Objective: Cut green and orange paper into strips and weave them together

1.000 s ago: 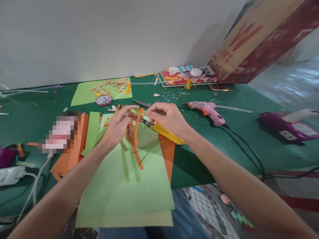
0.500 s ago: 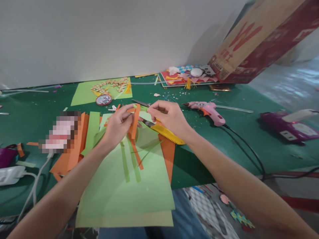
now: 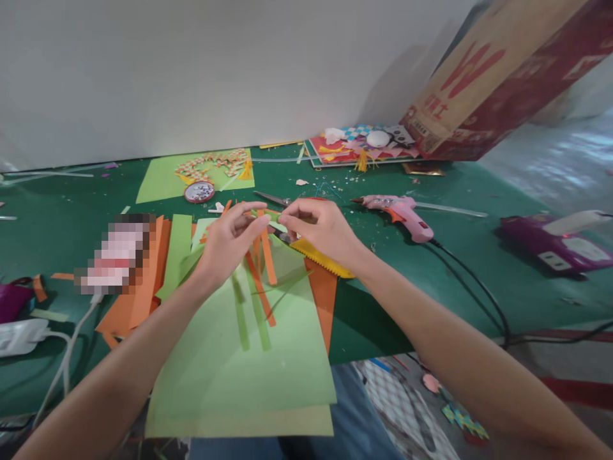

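My left hand (image 3: 225, 243) is closed, pinching orange paper strips (image 3: 269, 259) and a green one between thumb and fingers. Facing it, my right hand (image 3: 328, 233) pinches the end of the green paper strip (image 3: 275, 217). The orange strips hang down in front of my left fingers. Below both hands lie light green paper sheets (image 3: 239, 383), with loose green and orange strips on top. A yellow-handled cutter (image 3: 323, 259) lies under my right hand, partly covered by it. Just behind, scissors (image 3: 272, 199) show their blades.
A pink glue gun (image 3: 400, 214) with a black cable lies to the right, before a purple power socket (image 3: 550, 249). Orange paper (image 3: 148, 281) and a pixelated phone (image 3: 119, 252) are at left. Farther back are a small round dish (image 3: 199, 191) and a large paper bag (image 3: 479, 83).
My left thumb has come up against the strips, and the front orange strip has swung down and to the right. My right hand has shifted slightly left, nearer the left fingers.
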`<state>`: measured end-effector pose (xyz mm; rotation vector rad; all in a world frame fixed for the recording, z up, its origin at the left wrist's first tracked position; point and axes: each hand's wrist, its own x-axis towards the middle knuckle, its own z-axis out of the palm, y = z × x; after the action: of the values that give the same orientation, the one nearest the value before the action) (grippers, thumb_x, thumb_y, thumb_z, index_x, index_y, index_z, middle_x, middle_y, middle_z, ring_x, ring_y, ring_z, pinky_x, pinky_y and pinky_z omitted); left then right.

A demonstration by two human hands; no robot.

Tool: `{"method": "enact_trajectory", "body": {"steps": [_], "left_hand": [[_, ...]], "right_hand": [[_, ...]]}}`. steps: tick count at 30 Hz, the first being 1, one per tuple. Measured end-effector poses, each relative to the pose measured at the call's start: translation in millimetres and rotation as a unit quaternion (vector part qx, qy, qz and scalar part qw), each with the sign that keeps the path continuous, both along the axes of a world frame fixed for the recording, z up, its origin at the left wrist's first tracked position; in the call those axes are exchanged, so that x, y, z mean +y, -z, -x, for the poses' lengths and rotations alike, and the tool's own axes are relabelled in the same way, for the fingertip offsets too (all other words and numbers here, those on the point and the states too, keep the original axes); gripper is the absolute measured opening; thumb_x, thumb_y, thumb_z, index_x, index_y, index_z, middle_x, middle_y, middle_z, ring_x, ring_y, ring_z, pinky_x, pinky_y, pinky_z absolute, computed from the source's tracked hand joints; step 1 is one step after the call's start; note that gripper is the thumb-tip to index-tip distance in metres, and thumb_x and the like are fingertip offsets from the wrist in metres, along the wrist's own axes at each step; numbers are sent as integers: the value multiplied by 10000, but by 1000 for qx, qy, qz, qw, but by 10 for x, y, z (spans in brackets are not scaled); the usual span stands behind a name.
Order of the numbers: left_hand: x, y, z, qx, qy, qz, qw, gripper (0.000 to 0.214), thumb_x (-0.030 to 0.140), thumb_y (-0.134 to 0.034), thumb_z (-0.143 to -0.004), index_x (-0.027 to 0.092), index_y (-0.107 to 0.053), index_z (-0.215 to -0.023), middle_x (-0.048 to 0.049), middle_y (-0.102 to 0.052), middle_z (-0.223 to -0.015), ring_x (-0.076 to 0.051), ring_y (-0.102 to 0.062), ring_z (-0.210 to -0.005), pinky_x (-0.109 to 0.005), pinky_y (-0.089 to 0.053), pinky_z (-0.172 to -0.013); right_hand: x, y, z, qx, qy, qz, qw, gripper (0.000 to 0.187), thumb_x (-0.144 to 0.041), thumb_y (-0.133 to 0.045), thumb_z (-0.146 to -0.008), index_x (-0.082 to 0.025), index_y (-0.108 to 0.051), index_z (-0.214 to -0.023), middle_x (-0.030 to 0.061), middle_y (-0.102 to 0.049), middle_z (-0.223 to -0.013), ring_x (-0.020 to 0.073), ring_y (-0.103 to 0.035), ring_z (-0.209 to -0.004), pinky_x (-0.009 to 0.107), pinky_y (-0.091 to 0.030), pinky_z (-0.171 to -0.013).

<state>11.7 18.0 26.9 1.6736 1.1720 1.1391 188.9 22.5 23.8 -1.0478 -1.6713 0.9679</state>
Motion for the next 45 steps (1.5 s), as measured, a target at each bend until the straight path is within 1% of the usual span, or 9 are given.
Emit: {"method": "enact_trajectory", "body": {"steps": [3,5,7,9,17,20,24,33,45], "left_hand": [[4,4,6,-19,17,9,1000,311,393,-642,-834,187,-635,-1067,-41,-741,-802,-165,-698,-657,-267,-532,-642],[12,13,9,-16,15,1,1000,280,337,-627,-840,193,-632,-1080,-32,-742,-789,-156,-690,-629,-261,-528,-619],[15,20,9,-6,12,-9,1000,288,299,-616,-843,201,-627,-1114,-25,-738,-772,-151,-680,-601,-247,-505,-558],[13,25,6,2,17,-21,1000,313,284,-606,-850,208,-620,-1153,-17,-729,-751,-147,-669,-578,-232,-468,-499],[-6,18,10,24,41,-33,998,349,278,-586,-865,201,-620,-1203,-6,-704,-714,-127,-615,-529,-233,-439,-496],[-5,18,2,39,46,-43,997,330,273,-577,-868,201,-650,-1182,2,-690,-655,-120,-563,-495,-238,-439,-506],[-1,27,-7,42,62,-50,996,307,241,-561,-867,202,-679,-1148,4,-682,-639,-125,-574,-513,-234,-442,-519],[2,29,-15,42,62,-48,996,314,182,-564,-862,201,-676,-1155,1,-709,-712,-129,-640,-569,-254,-535,-622],[-24,1,-19,52,50,-24,997,272,235,-575,-863,178,-699,-1099,-17,-733,-723,-130,-660,-579,-250,-552,-665]], "right_hand": [[2,5,2,0,-3,2,1000,157,-290,-600,-839,-165,-612,-744,-27,-561,-600,92,-501,-545,250,-397,-568],[-3,-4,6,-7,-2,3,1000,133,-288,-614,-833,-166,-644,-877,-33,-563,-615,100,-516,-562,254,-402,-578],[-10,-13,10,-20,0,-2,1000,223,-285,-632,-826,-170,-653,-1015,-33,-576,-643,109,-536,-594,260,-411,-605],[-14,-14,13,-33,3,-11,999,280,-294,-649,-817,-169,-659,-1068,-26,-590,-664,114,-543,-614,264,-415,-623],[1,28,21,-76,15,-38,996,231,-333,-643,-823,-146,-704,-945,-16,-590,-618,112,-516,-580,250,-389,-589],[1,23,30,-101,14,-50,994,246,-365,-653,-814,-137,-706,-887,-10,-594,-621,104,-481,-567,247,-371,-578],[-1,14,31,-132,0,-69,989,211,-350,-641,-814,-150,-702,-833,-9,-599,-619,101,-451,-559,247,-356,-579],[-16,-11,11,-85,-27,-70,994,180,-233,-527,-851,-164,-600,-701,-19,-573,-612,93,-462,-564,245,-376,-614],[-8,-9,-15,-66,-32,-51,996,200,-295,-533,-872,-177,-565,-714,-15,-582,-642,99,-478,-561,252,-383,-589]]}}
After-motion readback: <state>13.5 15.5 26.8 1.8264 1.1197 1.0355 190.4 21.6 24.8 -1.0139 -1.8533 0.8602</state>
